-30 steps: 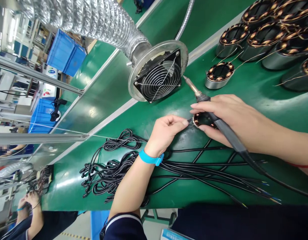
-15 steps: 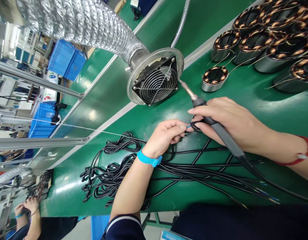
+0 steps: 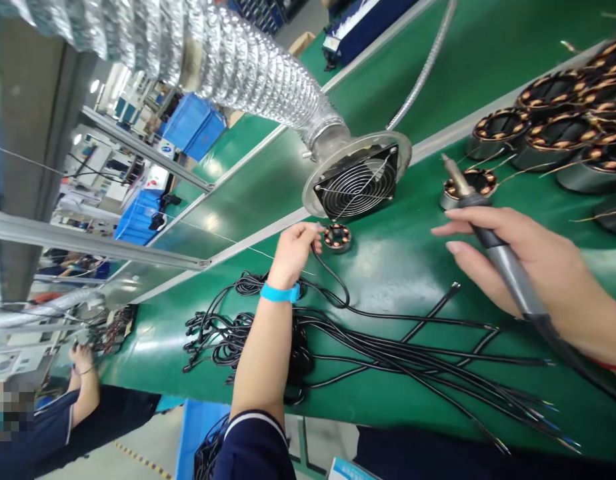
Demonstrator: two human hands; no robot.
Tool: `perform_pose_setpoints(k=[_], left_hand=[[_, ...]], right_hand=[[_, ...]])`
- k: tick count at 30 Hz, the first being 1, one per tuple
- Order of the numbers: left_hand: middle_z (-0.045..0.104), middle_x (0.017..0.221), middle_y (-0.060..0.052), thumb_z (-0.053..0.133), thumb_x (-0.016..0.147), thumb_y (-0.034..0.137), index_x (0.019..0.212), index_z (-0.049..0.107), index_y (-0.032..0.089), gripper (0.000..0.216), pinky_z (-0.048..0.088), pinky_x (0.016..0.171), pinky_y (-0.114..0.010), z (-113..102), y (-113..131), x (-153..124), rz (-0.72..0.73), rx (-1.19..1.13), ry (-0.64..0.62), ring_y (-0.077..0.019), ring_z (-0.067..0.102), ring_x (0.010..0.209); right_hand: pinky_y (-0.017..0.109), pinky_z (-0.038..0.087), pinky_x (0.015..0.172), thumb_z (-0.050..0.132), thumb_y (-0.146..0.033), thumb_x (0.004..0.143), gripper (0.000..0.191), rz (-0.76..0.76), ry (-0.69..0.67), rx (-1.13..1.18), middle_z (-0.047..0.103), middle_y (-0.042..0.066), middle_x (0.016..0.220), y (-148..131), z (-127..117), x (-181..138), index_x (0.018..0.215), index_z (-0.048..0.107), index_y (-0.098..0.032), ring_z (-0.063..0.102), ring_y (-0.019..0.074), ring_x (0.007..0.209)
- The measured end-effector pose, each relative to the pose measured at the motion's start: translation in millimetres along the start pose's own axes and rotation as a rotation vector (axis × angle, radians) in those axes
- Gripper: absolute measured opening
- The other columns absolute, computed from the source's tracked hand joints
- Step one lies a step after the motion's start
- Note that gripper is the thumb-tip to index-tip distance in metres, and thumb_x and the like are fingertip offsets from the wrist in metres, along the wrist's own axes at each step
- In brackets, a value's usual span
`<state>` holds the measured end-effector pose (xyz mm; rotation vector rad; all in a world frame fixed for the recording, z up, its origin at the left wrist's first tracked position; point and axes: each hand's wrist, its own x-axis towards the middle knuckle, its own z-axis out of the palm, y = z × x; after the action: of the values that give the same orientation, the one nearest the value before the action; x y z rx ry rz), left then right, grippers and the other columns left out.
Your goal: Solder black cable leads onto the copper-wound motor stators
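Observation:
My left hand (image 3: 292,255), with a blue wristband, reaches far out and pinches a black cable joined to a small copper-wound stator (image 3: 337,237) that lies on the green belt just below the extraction fan (image 3: 357,181). My right hand (image 3: 518,257) holds a soldering iron (image 3: 481,221) by its grip, tip pointing up and away, fingers partly spread. A bundle of black cables (image 3: 388,347) lies across the belt between my arms.
Several larger copper-wound stators (image 3: 558,127) stand at the far right. A silver flexible duct (image 3: 228,60) feeds the fan. Another person's hand and arm (image 3: 83,380) work at lower left. Blue crates (image 3: 191,127) stand beyond the belt.
My left hand has carried the small stator and its cable away to the left, up by the fan. My right hand has let go of the stator and lifted the iron.

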<state>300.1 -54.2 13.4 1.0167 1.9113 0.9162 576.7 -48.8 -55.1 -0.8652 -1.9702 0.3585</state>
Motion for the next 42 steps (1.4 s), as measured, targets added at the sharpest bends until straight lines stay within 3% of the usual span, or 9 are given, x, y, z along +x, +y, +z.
perform_pose_setpoints(k=[3, 6, 11, 16, 21, 25, 30, 37, 42], left_hand=[[0.065, 0.093, -0.005, 0.052, 0.096, 0.015, 0.112, 0.063, 0.011, 0.02, 0.048, 0.082, -0.026, -32, -5, 11, 0.012, 0.216, 0.14, -0.0127, 0.059, 0.084], [0.067, 0.102, -0.008, 0.055, 0.088, 0.006, 0.116, 0.064, 0.009, 0.029, 0.048, 0.088, -0.029, -47, -12, 4, -0.049, 0.361, 0.066, -0.015, 0.06, 0.09], [0.069, 0.099, -0.008, 0.073, 0.08, 0.012, 0.103, 0.073, 0.01, 0.023, 0.048, 0.09, -0.03, -24, -30, -19, 0.009, 0.507, -0.2, -0.0177, 0.062, 0.091], [0.072, 0.1, -0.011, 0.061, 0.092, 0.017, 0.088, 0.076, 0.014, 0.016, 0.044, 0.099, -0.038, -3, -38, -27, 0.178, 0.706, -0.312, -0.0244, 0.061, 0.102], [0.072, 0.082, -0.005, 0.049, 0.099, 0.025, 0.087, 0.073, 0.015, 0.029, 0.046, 0.084, -0.029, -4, -21, -40, 0.226, 0.504, -0.316, -0.0186, 0.064, 0.084], [0.058, 0.055, 0.003, 0.046, 0.101, 0.029, 0.088, 0.069, 0.015, 0.03, 0.046, 0.07, -0.025, 12, -9, -57, 0.103, 0.271, -0.564, -0.0131, 0.056, 0.059], [0.061, 0.058, -0.002, 0.045, 0.101, 0.024, 0.072, 0.059, 0.013, 0.034, 0.048, 0.062, -0.023, 31, -4, -64, -0.235, 0.056, -0.728, -0.0102, 0.058, 0.055], [0.036, 0.054, 0.009, 0.055, 0.095, 0.019, 0.074, 0.056, 0.013, 0.022, 0.018, 0.044, -0.017, 37, -4, -52, -0.278, -0.144, -0.472, -0.0034, 0.027, 0.043], [0.044, 0.061, 0.006, 0.063, 0.093, 0.022, 0.073, 0.059, 0.013, 0.023, 0.024, 0.05, -0.019, 55, 1, -44, -0.237, -0.122, -0.436, -0.0054, 0.03, 0.052]], right_hand=[[0.025, 0.052, 0.091, 0.058, -0.02, 0.101, 0.034, -0.012, -0.006, -0.014, 0.071, 0.006, 0.104, 1, -5, 1, 0.135, 0.055, -0.018, 0.068, 0.017, 0.099], [0.023, 0.052, 0.086, 0.056, -0.019, 0.102, 0.027, -0.119, -0.011, -0.029, 0.071, 0.007, 0.099, -3, -9, 5, 0.129, 0.057, -0.014, 0.067, 0.0154, 0.091], [0.025, 0.052, 0.077, 0.05, -0.023, 0.107, 0.025, -0.203, -0.008, -0.127, 0.073, 0.002, 0.087, -7, -13, 13, 0.13, 0.057, -0.016, 0.068, 0.0141, 0.077], [0.03, 0.048, 0.059, 0.044, -0.043, 0.104, 0.033, 0.042, -0.145, -0.211, 0.075, 0.002, 0.091, 10, -29, 21, 0.126, 0.059, -0.022, 0.07, 0.0202, 0.072], [0.028, 0.036, 0.046, 0.054, -0.045, 0.095, 0.039, 0.262, -0.352, -0.369, 0.065, 0.006, 0.066, 40, -30, 37, 0.122, 0.062, -0.019, 0.06, 0.0222, 0.052], [0.029, 0.039, 0.047, 0.048, -0.043, 0.1, 0.036, 0.171, -0.356, -0.354, 0.07, 0.01, 0.078, 53, -8, 42, 0.118, 0.063, -0.017, 0.063, 0.0227, 0.058], [0.031, 0.054, 0.067, 0.053, -0.044, 0.1, 0.031, -0.057, -0.341, -0.208, 0.073, 0.005, 0.096, 41, -5, 30, 0.122, 0.059, -0.024, 0.07, 0.0212, 0.082], [0.032, 0.053, 0.055, 0.044, -0.046, 0.105, 0.033, -0.221, -0.205, -0.271, 0.07, 0.006, 0.088, 3, -27, 17, 0.119, 0.055, -0.018, 0.067, 0.0199, 0.065], [0.037, 0.058, 0.061, 0.04, -0.047, 0.106, 0.045, -0.267, -0.228, -0.292, 0.067, 0.016, 0.09, -13, -8, 0, 0.12, 0.056, -0.007, 0.068, 0.0254, 0.072]])
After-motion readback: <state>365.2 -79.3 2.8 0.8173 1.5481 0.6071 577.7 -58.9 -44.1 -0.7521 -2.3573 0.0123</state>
